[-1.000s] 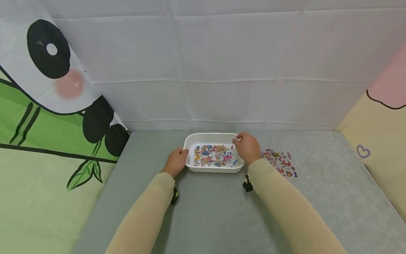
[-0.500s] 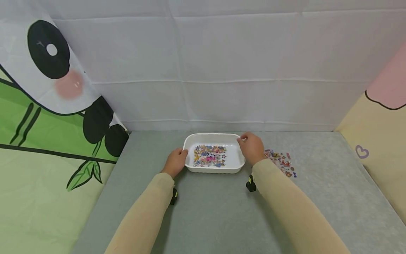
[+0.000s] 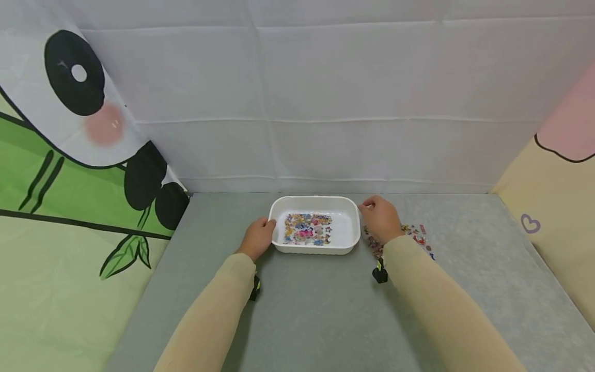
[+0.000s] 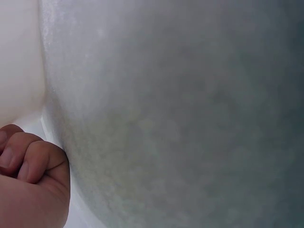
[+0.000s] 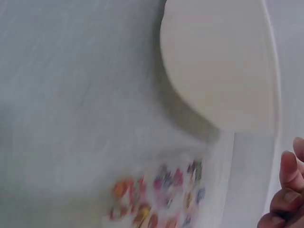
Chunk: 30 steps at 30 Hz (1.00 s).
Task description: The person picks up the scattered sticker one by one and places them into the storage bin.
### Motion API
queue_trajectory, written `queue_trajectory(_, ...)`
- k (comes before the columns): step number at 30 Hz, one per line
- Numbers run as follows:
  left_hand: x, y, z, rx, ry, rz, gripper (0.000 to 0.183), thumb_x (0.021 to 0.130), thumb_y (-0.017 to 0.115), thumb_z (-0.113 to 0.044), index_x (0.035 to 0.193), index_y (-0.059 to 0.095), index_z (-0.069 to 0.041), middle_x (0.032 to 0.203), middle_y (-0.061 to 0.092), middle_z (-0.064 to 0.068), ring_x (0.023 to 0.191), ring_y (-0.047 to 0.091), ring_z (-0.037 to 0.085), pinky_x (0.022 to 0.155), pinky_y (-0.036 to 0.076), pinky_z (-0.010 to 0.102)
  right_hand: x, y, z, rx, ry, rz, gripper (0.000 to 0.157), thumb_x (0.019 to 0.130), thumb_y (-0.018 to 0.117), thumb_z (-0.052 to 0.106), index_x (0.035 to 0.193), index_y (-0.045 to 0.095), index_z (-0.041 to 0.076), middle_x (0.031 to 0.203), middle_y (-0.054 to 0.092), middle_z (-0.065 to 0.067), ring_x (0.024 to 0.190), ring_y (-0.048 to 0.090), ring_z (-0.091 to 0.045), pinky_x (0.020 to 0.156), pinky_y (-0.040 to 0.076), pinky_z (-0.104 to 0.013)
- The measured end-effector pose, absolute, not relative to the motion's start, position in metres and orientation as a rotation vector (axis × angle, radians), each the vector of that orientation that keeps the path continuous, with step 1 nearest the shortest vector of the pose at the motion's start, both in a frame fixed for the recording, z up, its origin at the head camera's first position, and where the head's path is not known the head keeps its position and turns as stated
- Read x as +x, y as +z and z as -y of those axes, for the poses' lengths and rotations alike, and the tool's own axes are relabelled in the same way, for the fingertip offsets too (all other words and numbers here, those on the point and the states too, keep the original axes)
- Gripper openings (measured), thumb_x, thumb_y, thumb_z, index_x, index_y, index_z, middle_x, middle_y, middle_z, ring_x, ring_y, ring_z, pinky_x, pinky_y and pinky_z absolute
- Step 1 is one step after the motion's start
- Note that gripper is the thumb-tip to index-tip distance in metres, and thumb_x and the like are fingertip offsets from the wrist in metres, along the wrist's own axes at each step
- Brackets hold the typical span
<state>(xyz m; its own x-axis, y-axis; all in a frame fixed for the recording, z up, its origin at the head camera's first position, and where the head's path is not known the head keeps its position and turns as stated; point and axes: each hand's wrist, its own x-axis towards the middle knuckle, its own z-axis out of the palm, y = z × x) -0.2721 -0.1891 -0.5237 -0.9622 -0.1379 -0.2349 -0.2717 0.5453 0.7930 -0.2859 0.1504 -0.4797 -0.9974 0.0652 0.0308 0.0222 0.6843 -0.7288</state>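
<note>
A white rectangular tray (image 3: 345, 227) stands on the grey table with colourful sticker sheets (image 3: 307, 230) lying in its left and middle part. My left hand (image 3: 257, 238) holds the tray's left rim between thumb and fingers; curled fingers (image 4: 40, 156) show in the left wrist view. Just beyond the right rim is my right hand (image 3: 382, 219), its fingers loosely bent and nothing visible between them. Whether its fingertips touch the rim cannot be told. More sticker sheets (image 3: 418, 237) lie on the table under and beside that hand, partly hidden by it; stickers (image 5: 161, 194) appear blurred in the right wrist view.
The grey table (image 3: 311, 315) reaches back to a white cloth backdrop (image 3: 334, 150). Printed cloths hang at both sides, a green one (image 3: 60, 206) at the left and a cream one (image 3: 558, 206) at the right.
My right hand has moved right, from over the tray's right side to beyond its rim. Stickers that spread toward the tray's right side now lie stacked at left and middle. The left hand stays.
</note>
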Motion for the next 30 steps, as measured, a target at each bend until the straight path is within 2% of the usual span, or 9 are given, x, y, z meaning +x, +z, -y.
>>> queue_trajectory(9,-0.273,-0.524,0.19,-0.353,1.388,-2.621,0.039,0.11,0.043,-0.042,0.105,0.059,-0.007,0.098,0.059,0.012,0.084,0.052,0.025,0.071,0.041,0.038,-0.279,-0.484,-0.184,-0.103,1.199,2.887,0.036,0.107,0.056,0.034,0.123,0.062,0.002,0.105,0.064,-0.017,0.087,0.06,-0.031,0.076,0.049,-0.048)
queue_trajectory(20,-0.272,-0.521,0.188,-0.365,1.37,-2.618,0.04,0.11,0.043,-0.042,0.112,0.062,-0.008,0.104,0.062,0.011,0.088,0.054,0.025,0.074,0.042,0.038,-0.274,-0.495,-0.244,-0.126,0.986,2.989,0.044,0.108,0.053,0.032,0.128,0.057,-0.006,0.097,0.069,-0.02,0.077,0.063,-0.031,0.07,0.049,-0.048)
queue_trajectory(25,-0.272,-0.519,0.188,-0.346,1.385,-2.626,0.04,0.109,0.044,-0.041,0.116,0.063,-0.008,0.107,0.064,0.01,0.09,0.055,0.025,0.076,0.043,0.038,-0.269,-0.499,-0.269,-0.203,0.921,3.032,0.045,0.108,0.052,0.031,0.128,0.055,-0.009,0.093,0.068,-0.021,0.073,0.061,-0.031,0.067,0.048,-0.047)
queue_trajectory(30,-0.271,-0.517,0.188,-0.323,1.409,-2.63,0.04,0.109,0.045,-0.04,0.12,0.065,-0.007,0.11,0.066,0.011,0.092,0.057,0.025,0.078,0.043,0.039,-0.267,-0.505,-0.286,-0.262,0.907,3.046,0.046,0.107,0.052,0.034,0.125,0.055,-0.009,0.097,0.066,-0.024,0.074,0.059,-0.032,0.066,0.047,-0.047)
